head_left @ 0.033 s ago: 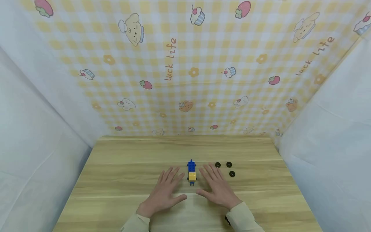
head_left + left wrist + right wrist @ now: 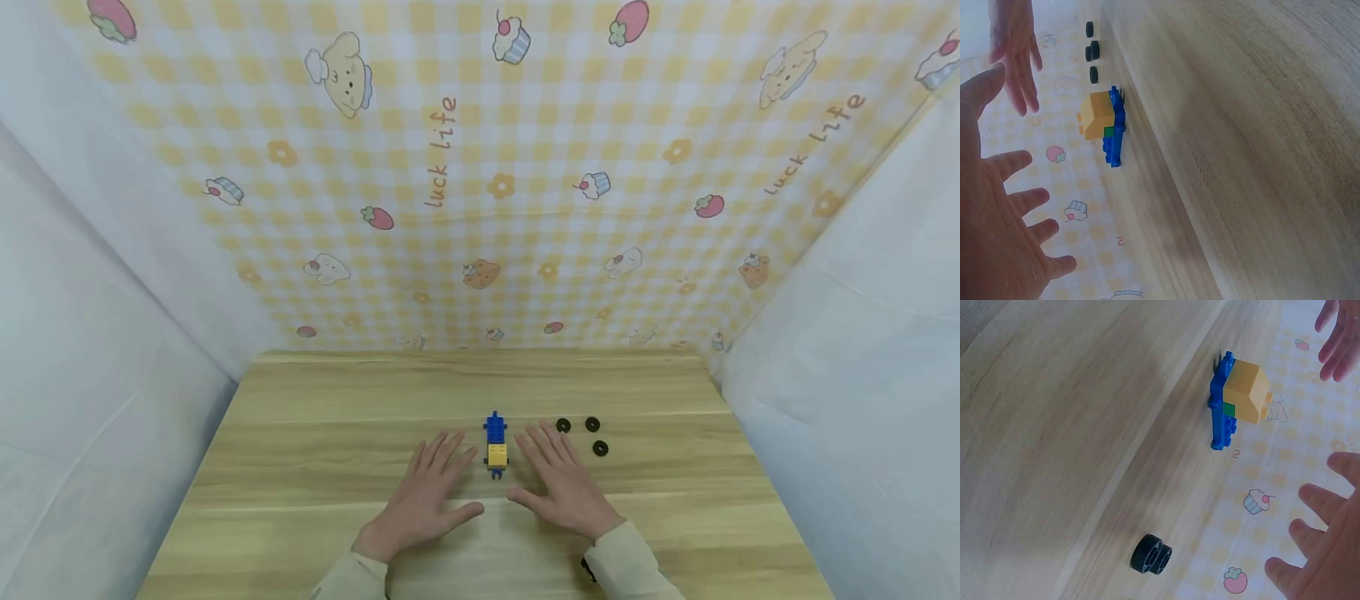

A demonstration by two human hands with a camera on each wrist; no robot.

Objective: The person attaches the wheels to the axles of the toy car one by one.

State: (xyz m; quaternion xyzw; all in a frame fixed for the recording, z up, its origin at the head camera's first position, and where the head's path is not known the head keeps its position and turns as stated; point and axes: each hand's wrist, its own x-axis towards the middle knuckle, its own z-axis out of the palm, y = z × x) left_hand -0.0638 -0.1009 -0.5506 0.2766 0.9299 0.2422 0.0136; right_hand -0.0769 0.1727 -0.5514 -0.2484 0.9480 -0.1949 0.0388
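Observation:
Between the two hands, a toy car of building blocks rests on the wooden table. Its blue chassis [image 2: 495, 430] carries a yellow block [image 2: 497, 457] at the near end, and a green piece [image 2: 1229, 410] shows beneath that block in the right wrist view. My left hand [image 2: 422, 498] is spread to the left of the car, fingers extended and holding nothing. On the other side my right hand [image 2: 564, 485] is spread the same way, also with nothing in it. Both sets of fingers are apart from the car.
Black wheels [image 2: 592, 424] lie just beyond and right of the right fingertips. A small dark object [image 2: 588, 570] is partly hidden by the right sleeve [image 2: 628, 562]. A yellow checked cloth [image 2: 480, 225] hangs behind the table [image 2: 315, 400], with white sheets at both sides.

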